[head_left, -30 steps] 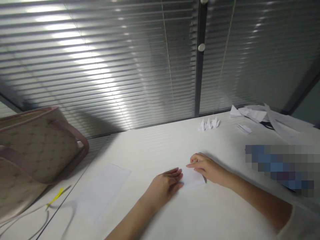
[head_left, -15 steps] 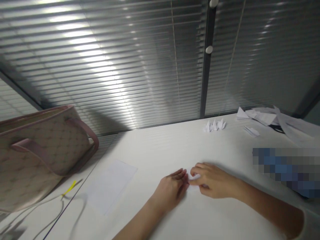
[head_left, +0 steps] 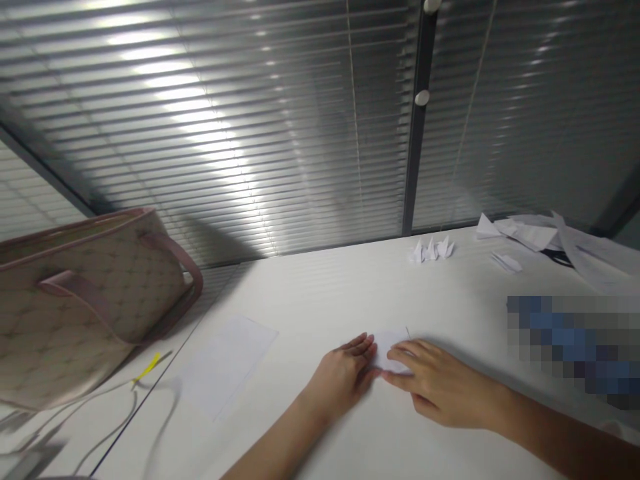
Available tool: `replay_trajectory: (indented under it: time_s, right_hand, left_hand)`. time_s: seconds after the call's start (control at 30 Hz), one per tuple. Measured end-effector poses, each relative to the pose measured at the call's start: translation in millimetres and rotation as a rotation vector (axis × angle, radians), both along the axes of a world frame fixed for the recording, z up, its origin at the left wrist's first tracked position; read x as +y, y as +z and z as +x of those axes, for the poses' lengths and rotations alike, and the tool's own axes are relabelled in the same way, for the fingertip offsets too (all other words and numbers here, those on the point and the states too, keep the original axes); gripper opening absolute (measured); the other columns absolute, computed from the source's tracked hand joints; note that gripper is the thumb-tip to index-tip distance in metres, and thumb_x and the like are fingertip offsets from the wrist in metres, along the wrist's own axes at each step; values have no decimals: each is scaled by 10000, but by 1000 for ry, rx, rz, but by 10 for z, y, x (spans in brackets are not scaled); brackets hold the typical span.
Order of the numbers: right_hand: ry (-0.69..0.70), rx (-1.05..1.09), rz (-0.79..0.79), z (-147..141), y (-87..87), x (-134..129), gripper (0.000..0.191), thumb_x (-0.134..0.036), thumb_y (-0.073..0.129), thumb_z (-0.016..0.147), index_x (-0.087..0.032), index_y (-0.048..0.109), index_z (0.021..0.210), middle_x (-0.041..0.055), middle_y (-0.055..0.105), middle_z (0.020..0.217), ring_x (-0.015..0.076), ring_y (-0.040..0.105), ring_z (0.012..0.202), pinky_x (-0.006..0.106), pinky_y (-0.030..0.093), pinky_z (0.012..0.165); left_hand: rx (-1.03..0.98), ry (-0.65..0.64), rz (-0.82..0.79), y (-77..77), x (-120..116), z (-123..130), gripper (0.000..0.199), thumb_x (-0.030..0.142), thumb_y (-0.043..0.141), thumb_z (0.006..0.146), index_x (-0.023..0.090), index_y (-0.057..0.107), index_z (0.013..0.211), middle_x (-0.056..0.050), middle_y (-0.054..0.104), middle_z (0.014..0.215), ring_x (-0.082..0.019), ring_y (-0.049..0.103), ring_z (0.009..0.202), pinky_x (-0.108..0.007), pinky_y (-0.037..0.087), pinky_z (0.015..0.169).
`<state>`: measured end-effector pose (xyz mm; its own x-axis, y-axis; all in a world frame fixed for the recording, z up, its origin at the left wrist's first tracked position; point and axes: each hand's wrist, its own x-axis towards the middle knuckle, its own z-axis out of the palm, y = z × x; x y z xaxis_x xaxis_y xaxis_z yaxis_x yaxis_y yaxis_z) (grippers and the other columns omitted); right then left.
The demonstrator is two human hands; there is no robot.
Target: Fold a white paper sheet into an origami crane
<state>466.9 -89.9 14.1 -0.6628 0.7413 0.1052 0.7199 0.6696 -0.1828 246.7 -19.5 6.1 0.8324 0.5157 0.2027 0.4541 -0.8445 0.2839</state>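
Observation:
A small piece of white paper [head_left: 389,343] lies on the white table between my two hands. My left hand [head_left: 345,373] rests at its left edge, with its fingers together and laid against the paper. From the right, my right hand [head_left: 434,380] reaches over the paper's lower right part, fingers spread and their tips touching it. Part of the paper is hidden under the fingers of both hands.
On the left stands a patterned bag [head_left: 95,300] with pink handles, near a cable with a yellow tie [head_left: 147,371]. A paper sheet [head_left: 230,367] lies left of my hands. Folded paper figures [head_left: 432,251] and loose papers [head_left: 535,233] sit at the back right.
My right hand has moved slightly right and down, and its fingers have spread. More of the white paper now shows between my hands. The view has shifted slightly.

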Motion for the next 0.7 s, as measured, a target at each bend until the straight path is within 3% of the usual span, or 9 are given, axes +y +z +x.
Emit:
replay_trajectory:
  time_s: [0.43, 0.7]
  right_hand:
    - [-80, 63, 46, -11, -197, -123, 559, -118, 486, 793, -213, 473, 1343, 123, 498, 1384, 268, 423, 1300, 441, 371, 1061]
    - [-166, 32, 58, 171, -168, -223, 484, -116, 492, 785, -228, 563, 1250, 91, 554, 1331, 261, 514, 1212, 444, 429, 1013]
  left_hand:
    - [-20, 109, 57, -100, -118, 55, 368, 263, 525, 883, 127, 590, 1219, -122, 580, 1298, -238, 497, 1248, -368, 442, 1038]
    - [-7, 109, 76, -105, -111, 55, 378, 282, 516, 891, 107, 586, 1219, -131, 578, 1299, -238, 501, 1246, -359, 435, 1044]
